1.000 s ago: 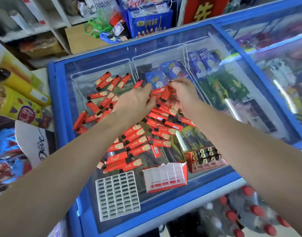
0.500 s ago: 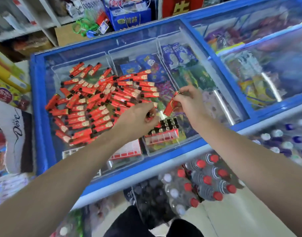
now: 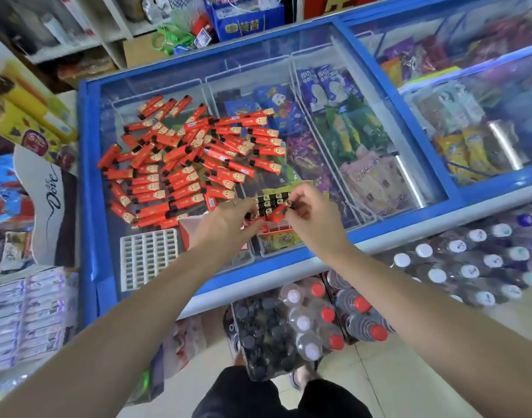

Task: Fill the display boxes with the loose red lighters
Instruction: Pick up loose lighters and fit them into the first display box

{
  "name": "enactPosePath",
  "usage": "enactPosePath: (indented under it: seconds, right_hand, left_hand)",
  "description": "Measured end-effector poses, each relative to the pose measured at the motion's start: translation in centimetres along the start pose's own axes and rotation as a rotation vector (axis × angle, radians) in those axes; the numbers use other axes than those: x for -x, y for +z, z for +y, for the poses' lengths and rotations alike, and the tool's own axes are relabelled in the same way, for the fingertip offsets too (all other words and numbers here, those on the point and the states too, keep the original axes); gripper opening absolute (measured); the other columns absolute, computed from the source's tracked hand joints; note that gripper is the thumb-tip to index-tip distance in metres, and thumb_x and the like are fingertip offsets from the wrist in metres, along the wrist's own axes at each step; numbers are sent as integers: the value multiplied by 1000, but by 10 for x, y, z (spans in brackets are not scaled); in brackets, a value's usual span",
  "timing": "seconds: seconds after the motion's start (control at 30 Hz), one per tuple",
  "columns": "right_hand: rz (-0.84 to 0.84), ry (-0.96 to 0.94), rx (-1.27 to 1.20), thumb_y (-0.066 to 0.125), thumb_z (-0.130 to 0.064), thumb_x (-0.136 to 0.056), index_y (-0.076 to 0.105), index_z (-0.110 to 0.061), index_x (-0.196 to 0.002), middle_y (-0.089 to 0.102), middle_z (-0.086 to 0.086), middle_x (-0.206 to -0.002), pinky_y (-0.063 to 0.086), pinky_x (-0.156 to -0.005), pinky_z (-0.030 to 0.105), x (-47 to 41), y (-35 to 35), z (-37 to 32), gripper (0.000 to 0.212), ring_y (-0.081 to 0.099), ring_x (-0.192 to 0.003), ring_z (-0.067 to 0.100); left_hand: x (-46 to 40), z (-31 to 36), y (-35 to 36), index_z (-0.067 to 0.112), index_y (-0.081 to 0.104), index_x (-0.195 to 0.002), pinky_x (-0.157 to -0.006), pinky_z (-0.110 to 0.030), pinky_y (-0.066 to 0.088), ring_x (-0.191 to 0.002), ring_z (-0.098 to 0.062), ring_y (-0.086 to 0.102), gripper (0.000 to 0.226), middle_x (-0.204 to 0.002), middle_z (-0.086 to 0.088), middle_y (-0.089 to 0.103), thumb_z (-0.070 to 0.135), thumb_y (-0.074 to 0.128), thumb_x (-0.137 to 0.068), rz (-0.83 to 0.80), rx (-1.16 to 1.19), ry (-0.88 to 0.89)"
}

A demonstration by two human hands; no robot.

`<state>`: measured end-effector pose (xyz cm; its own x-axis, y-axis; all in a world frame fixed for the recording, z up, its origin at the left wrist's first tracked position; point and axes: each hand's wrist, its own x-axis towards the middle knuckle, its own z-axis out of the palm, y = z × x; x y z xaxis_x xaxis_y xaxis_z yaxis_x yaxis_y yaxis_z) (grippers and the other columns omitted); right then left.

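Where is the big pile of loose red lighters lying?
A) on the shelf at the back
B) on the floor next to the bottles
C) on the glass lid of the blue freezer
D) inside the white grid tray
C: the pile of loose red lighters lies spread on the glass lid of the blue freezer, above the ice cream packets, beyond both hands.

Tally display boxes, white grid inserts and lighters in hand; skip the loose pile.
Display boxes: 2, one part-filled, one to its left, partly hidden
White grid inserts: 1
Held lighters: 2, one pinched by the right hand, one apparently by the left hand
Total: 5
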<state>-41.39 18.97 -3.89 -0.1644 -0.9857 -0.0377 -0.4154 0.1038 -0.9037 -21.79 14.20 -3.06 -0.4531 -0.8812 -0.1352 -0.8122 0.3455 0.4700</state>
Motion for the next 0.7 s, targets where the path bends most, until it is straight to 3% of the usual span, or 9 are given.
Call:
enactPosePath:
  seconds: [0.33, 0.47, 0.6, 0.7]
  right_hand:
    - [-16, -136, 203, 65, 2, -87, 60, -15, -95, 65, -4, -86, 54, -70, 33, 4, 18, 20, 20, 63, -74, 13]
    - [-52, -245, 391, 67, 4, -87, 63, -7, -99, 58, 3, -100, 44, -63, 21, 4, 22, 29, 17, 53, -70, 12]
    - [-70, -302, 534, 63, 1, -92, 61, -4, -101, 57, 9, -102, 50, -54, 35, 4, 28, 36, 10, 58, -62, 24]
    - [-66, -331, 611, 61, -1, -94, 63, -4, -102, 57, 10, -101, 50, -50, 39, 3, 31, 41, 9, 58, -58, 27]
  left_hand:
    - [9, -4, 15, 21, 61, -114, -70, -45, 57, -86, -23, 65, 26, -100, -1, 69, 22, 69, -89, 51, 99, -81]
    - [8, -3, 16, 21, 62, -115, -60, -34, 51, -89, -24, 65, 26, -108, -1, 69, 14, 65, -91, 65, 54, -82]
    - [8, 2, 19, 15, 66, -120, -48, -18, 25, -68, -21, 52, 26, -117, -3, 63, 8, 61, -95, 83, -4, -5]
    - [6, 4, 20, 12, 68, -120, -50, -26, 32, -67, -29, 58, 27, -114, -6, 61, 4, 61, -95, 107, -43, 43]
